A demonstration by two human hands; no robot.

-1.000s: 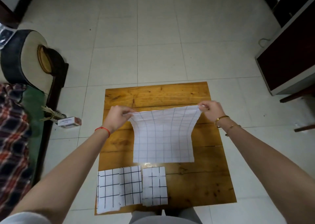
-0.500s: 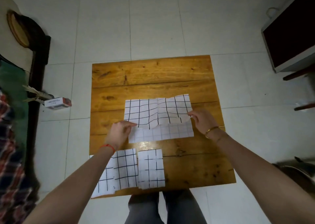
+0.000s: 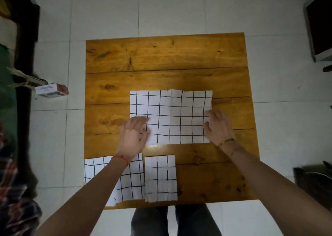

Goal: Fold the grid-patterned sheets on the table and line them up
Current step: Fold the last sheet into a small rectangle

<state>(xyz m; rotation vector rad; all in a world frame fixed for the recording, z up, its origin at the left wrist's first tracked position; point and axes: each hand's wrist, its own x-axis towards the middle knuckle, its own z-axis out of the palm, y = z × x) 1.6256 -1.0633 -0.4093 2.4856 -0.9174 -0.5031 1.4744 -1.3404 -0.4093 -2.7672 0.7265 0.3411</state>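
Pale floor tiles (image 3: 107, 16) surround a wooden counter (image 3: 161, 56); a folded grid sheet (image 3: 170, 115) is laid flat at its middle; the left hand (image 3: 133, 135) and right hand (image 3: 218, 126) are pressed on its side edges, fingers spread and gripping nothing; two more grid sheets, a wider one (image 3: 133, 178) and a narrower folded one (image 3: 160, 178), are placed side by side at the near edge; a small box (image 3: 51, 90) is seen on the floor.
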